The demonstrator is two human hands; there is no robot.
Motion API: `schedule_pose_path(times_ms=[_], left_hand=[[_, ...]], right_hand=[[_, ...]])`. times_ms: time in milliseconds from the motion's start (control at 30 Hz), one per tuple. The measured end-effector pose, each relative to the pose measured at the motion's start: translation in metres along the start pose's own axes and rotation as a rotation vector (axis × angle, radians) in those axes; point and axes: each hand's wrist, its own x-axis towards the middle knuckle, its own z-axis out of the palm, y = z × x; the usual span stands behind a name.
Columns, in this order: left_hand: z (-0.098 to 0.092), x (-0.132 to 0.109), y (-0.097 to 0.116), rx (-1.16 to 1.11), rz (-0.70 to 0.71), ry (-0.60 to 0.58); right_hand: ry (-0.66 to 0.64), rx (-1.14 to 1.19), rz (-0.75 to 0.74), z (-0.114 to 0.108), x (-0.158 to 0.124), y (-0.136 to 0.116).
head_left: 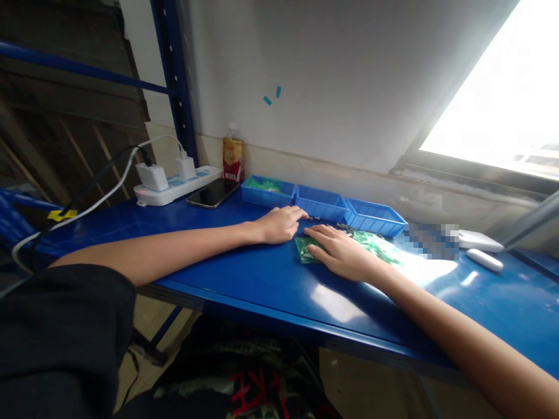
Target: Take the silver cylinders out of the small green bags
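While a blue table (244, 273) spans the view, three blue bins (318, 208) line its back edge. Near its back-left corner lies a white power strip (172, 189). Green packets (379, 247) lie between the bins and the table's front edge, the right hand (343, 253) resting over them with fingers outstretched. The left hand (278, 224), index finger pointing, is at small dark pieces (343, 226) before the middle bin; whether it grips any, I cannot tell.

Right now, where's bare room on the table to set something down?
The table shows bare between left hand, green packets and front edge, and between right forearm and white gadgets. It's crowded around the right hand, packets and blue trays.
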Motion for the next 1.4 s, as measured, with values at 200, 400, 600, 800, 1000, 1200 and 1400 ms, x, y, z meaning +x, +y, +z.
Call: schedule_pose_path(times_ms=[200, 400, 600, 800, 1000, 1200, 1400], left_hand=[[-0.001, 0.000, -0.003, 0.002, 0.084, -0.038], [-0.004, -0.001, -0.001, -0.017, 0.111, -0.073], [-0.002, 0.000, 0.000, -0.006, 0.075, -0.049], [0.000, 0.000, -0.001, 0.018, 0.013, 0.023], [-0.001, -0.002, 0.001, 0.028, 0.036, 0.058], [-0.003, -0.002, 0.003, 0.017, 0.069, 0.073], [-0.005, -0.005, 0.004, -0.054, 0.166, 0.118]], right_hand=[[0.367, -0.022, 0.059, -0.002, -0.001, 0.009], [0.605, -0.079, 0.070, -0.012, -0.005, 0.014], [0.351, -0.136, -0.067, -0.003, -0.004, 0.006], [0.129, -0.117, -0.026, -0.009, -0.005, 0.000], [0.016, -0.189, -0.014, -0.030, -0.015, -0.001], [0.033, -0.359, 0.117, -0.033, -0.022, 0.013], [0.201, -0.271, 0.115, -0.028, -0.017, 0.004]])
